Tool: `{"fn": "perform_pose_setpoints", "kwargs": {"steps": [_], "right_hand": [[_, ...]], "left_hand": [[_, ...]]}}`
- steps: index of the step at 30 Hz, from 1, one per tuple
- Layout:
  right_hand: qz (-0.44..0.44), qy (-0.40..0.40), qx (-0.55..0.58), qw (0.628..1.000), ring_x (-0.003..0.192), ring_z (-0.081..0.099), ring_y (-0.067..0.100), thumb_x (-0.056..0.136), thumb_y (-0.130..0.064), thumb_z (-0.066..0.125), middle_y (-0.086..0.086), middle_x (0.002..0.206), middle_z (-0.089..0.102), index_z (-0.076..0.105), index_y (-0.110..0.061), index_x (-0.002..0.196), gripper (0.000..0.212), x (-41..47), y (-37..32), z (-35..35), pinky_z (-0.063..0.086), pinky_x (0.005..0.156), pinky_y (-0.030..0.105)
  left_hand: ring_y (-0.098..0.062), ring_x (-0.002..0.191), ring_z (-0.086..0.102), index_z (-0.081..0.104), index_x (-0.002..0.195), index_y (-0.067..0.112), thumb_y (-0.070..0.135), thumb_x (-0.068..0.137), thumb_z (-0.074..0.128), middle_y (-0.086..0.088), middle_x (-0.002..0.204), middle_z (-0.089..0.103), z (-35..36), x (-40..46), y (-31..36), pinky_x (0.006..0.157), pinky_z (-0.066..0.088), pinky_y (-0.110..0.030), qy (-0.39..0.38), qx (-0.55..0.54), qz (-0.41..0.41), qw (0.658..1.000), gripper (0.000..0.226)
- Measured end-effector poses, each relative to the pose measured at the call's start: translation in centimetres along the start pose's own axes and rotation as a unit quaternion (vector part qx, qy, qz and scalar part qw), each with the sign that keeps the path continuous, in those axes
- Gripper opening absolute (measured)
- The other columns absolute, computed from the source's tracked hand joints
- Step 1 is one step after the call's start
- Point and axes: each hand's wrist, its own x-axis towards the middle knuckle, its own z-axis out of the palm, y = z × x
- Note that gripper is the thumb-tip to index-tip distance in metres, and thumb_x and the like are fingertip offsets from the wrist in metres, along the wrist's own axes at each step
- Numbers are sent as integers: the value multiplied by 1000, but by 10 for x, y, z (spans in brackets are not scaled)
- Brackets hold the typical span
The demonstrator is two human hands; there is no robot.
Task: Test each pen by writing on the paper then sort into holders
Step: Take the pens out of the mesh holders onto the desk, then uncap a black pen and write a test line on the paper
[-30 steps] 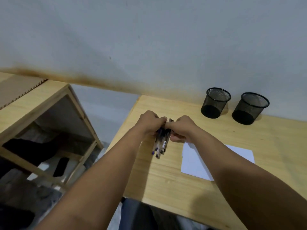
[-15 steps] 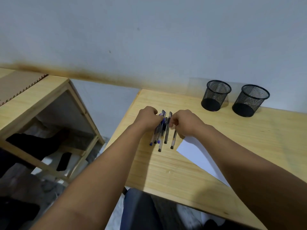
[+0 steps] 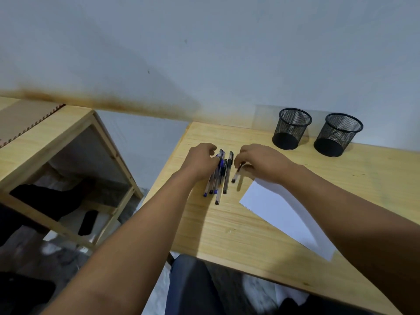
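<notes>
Several pens (image 3: 221, 178) with black and blue caps lie side by side near the left end of the wooden desk (image 3: 227, 228). My left hand (image 3: 201, 161) rests on their left side with fingers curled over the upper ends. My right hand (image 3: 261, 162) pinches one pen (image 3: 236, 176) and holds it just off the desk, right of the bunch. A white sheet of paper (image 3: 279, 214) lies to the right, partly under my right forearm. Two black mesh holders, one on the left (image 3: 292, 128) and one on the right (image 3: 338, 134), stand at the back by the wall.
A wooden shelf unit (image 3: 68, 142) stands left of the desk with dark items inside. A gap of floor separates it from the desk's left edge. The wall runs close behind the holders. My dark trousers (image 3: 193, 287) show below the desk's front edge.
The bunch has been laid on the desk and spread. My hands have parted, and my right hand has drawn one pen away to the right, lifting it slightly.
</notes>
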Motion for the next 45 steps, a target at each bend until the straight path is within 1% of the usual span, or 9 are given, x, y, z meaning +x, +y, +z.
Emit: {"fn": "perform_pose_setpoints", "kwargs": {"steps": [3,6,11,15,23,27,33,39,45], "right_hand": [[28,134,169,976,85,63,12,90,-9,66,-2,92,67,66,-17,99,11,-14,8,-5,51,77,32],[106,234,345,903,80,63,9,89,-7,69,-2,86,66,63,-12,95,9,-31,7,-12,51,76,22],[176,279,586,740,77,67,18,91,-3,65,5,81,67,59,-17,88,16,-57,-1,-16,58,79,30],[194,284,637,690,75,68,20,94,-1,61,11,78,67,54,-12,87,15,-78,-6,-10,58,76,29],[217,294,622,693,73,71,17,90,-18,68,7,76,75,72,-9,95,11,-99,-7,5,57,73,26],[207,317,613,693,73,72,17,87,-22,70,7,76,76,73,-11,91,12,-106,-3,10,57,72,23],[243,367,641,629,76,71,22,73,-36,76,9,77,74,73,-7,93,36,-136,31,10,58,76,27],[276,349,654,612,80,70,21,85,-28,71,12,83,73,73,-8,96,22,-132,21,28,60,86,36],[333,373,618,606,84,71,21,94,-25,67,8,83,74,73,-13,95,14,-134,14,40,58,82,34]], "left_hand": [[-17,117,56,55,136,19,18,96,57,2,132,60,-1,-3,5,88,39,-24,12,-25,45,999,40],[-7,113,54,58,134,24,24,94,63,10,129,62,1,-9,16,88,37,-20,-5,-56,110,992,40],[-4,104,58,68,119,31,35,88,72,18,113,68,15,-18,37,81,41,-17,-18,-119,168,978,32],[1,81,58,74,102,23,25,92,68,15,86,70,25,-25,49,72,40,-15,-14,-132,220,967,12],[-19,75,56,75,100,18,21,95,64,-6,77,65,42,-35,54,74,45,-40,-41,-80,284,955,12],[-12,73,58,76,99,16,19,95,64,-2,79,69,37,-29,48,71,44,-30,-78,-79,260,959,12],[-11,80,62,78,101,24,27,93,68,-8,92,75,17,-14,19,73,45,-27,-86,-94,149,981,13],[-24,113,58,68,125,16,21,100,50,-4,117,69,62,-10,35,100,38,-33,-48,78,143,986,31],[-26,84,58,69,77,20,22,91,53,1,78,67,82,-6,39,86,42,-39,22,225,135,965,22]]}}
